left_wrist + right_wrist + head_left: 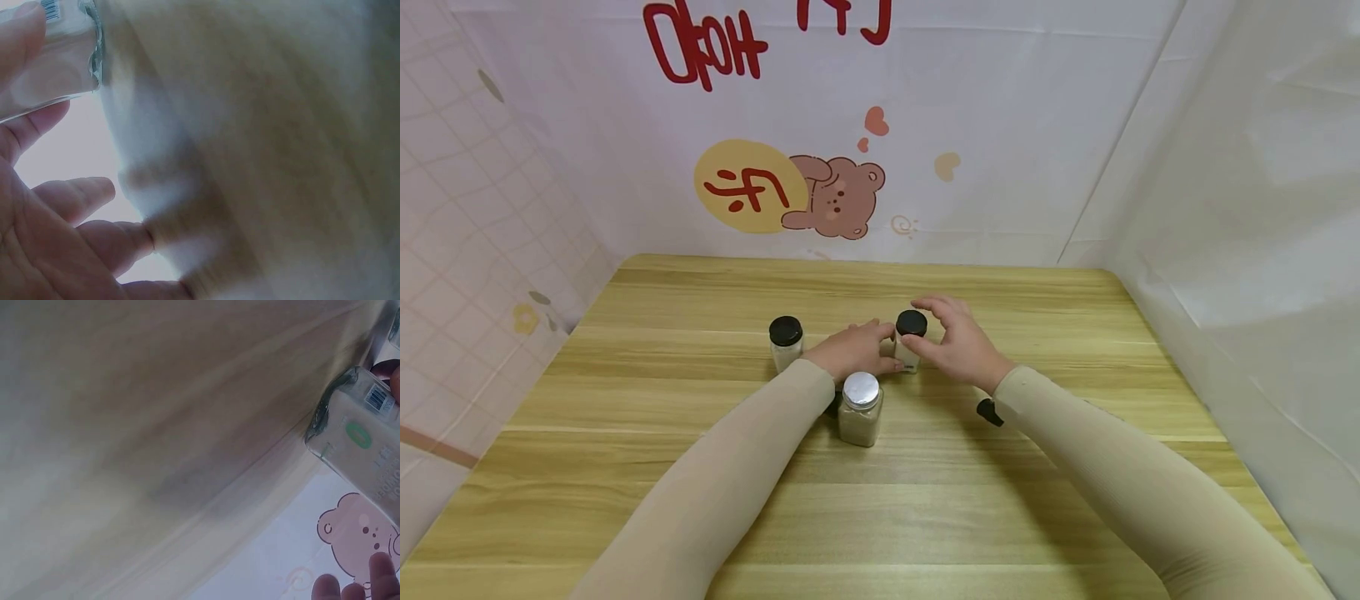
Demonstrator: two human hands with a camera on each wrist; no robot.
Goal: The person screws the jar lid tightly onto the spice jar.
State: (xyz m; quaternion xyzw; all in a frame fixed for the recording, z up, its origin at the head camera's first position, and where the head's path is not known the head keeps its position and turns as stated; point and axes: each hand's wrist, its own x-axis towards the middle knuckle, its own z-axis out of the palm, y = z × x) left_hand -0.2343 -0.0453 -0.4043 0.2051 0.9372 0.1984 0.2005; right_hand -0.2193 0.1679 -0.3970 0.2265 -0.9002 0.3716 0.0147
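Note:
A clear glass spice jar (907, 357) with a black lid (912, 322) and pale contents stands upright between the two hands. My left hand (853, 352) pinches it low down from the left. In the left wrist view, the thumb and forefinger lie on either side of the jar (59, 78), while the other fingers are spread. Around the lid's right side curves my right hand (961, 343), fingers spread and thumb in front of the jar; whether it touches is unclear. A green mark and a barcode show on the jar (365, 447) in the right wrist view.
A square jar with a silver lid (860, 412) stands nearer, beside the left forearm. Behind that forearm is a black-lidded jar (786, 343). A dark object (832, 406) is mostly hidden by the left sleeve. Beside the right sleeve, a black object (989, 412) shows partly.

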